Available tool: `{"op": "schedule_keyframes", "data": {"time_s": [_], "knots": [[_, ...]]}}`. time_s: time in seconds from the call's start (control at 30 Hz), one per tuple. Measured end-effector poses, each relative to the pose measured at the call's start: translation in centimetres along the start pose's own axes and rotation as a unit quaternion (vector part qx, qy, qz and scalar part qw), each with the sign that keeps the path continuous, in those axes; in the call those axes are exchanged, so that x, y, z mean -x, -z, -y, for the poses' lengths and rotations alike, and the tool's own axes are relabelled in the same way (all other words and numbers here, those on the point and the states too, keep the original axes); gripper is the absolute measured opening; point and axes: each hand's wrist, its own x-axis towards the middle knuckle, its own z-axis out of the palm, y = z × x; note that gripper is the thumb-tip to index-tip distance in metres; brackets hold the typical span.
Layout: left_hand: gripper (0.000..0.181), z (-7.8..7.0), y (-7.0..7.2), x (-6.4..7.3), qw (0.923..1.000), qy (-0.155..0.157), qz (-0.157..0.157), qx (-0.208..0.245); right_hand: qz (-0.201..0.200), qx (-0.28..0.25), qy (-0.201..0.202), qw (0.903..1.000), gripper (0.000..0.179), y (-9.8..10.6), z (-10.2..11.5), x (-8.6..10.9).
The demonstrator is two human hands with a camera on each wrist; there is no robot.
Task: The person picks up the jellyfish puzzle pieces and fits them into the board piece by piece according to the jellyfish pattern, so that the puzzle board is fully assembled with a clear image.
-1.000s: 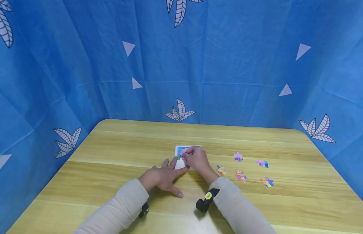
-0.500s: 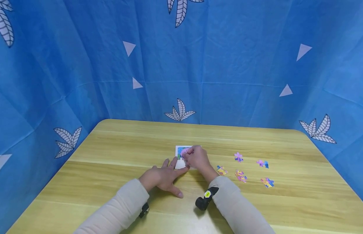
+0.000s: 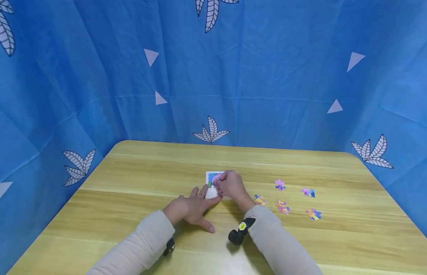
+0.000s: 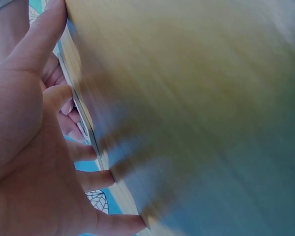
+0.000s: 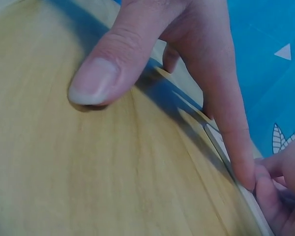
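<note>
A small white puzzle board (image 3: 211, 193) lies on the table, partly filled with a blue, green and pink picture. My left hand (image 3: 194, 209) is spread flat, its fingertips against the board's near left edge; the left wrist view shows those straight fingers (image 4: 96, 180) along the rim. Over the board's right side my right hand (image 3: 232, 187) bends its fingers and pinches at a pink puzzle piece (image 3: 215, 178), mostly covered by the fingertips. In the right wrist view the left hand (image 5: 187, 64) fills the top, and the right hand (image 5: 282, 182) shows at the lower right.
To the right of the board lie several loose puzzle pieces: a pink one (image 3: 280, 185), a pink and blue one (image 3: 308, 192), a yellow one (image 3: 260, 199), a yellow-pink cluster (image 3: 283, 207) and another yellow-blue piece (image 3: 314, 214). A blue curtain (image 3: 268, 76) hangs behind the table (image 3: 148, 168).
My right wrist has turned slightly and shifted a little left, with its fingers staying at the same spot on the board. The left hand and the loose pieces stay put.
</note>
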Motion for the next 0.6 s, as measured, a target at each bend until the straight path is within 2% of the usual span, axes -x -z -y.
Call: {"op": "schedule_keyframes", "data": {"time_s": [0.27,0.6], "knots": [[0.093,-0.01,-0.01,-0.06,1.0,-0.008,-0.003,-0.001,0.016,0.046,-0.022,0.9985,0.018,0.39,0.39,-0.35],[0.092,0.11,-0.08,-0.18,1.0,-0.006,-0.001,-0.002,0.02,0.051,-0.026,0.9982,0.022,0.48,0.36,-0.54]]}}
